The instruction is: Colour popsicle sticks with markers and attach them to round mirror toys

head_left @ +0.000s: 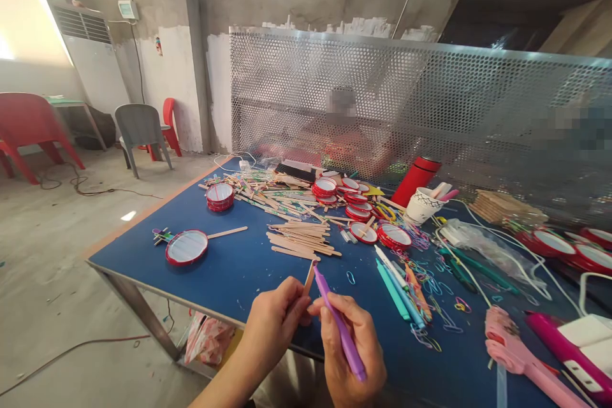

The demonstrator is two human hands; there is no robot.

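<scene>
In the head view my left hand [272, 315] is closed around a wooden craft stick [309, 276], which points up and away from me. My right hand [361, 347] grips a purple marker [343, 335]. The marker's tip meets the upper end of the stick or lies right beside it. Just beyond both hands is a loose pile of plain craft sticks [303, 237]. A banjo-shaped craft [187, 247] with a red rim, white face and stick neck lies to the left. Turquoise, blue and white markers [394, 287] lie right of my right hand.
Red-rimmed discs [220, 196] are stacked at the back left of the blue table [229, 274], near many coloured sticks. A red thermos [415, 180] and a patterned cup [424, 205] stand at the back right. A pink glue gun [526, 354], green-handled pliers [482, 271], cables and paper clips crowd the right side.
</scene>
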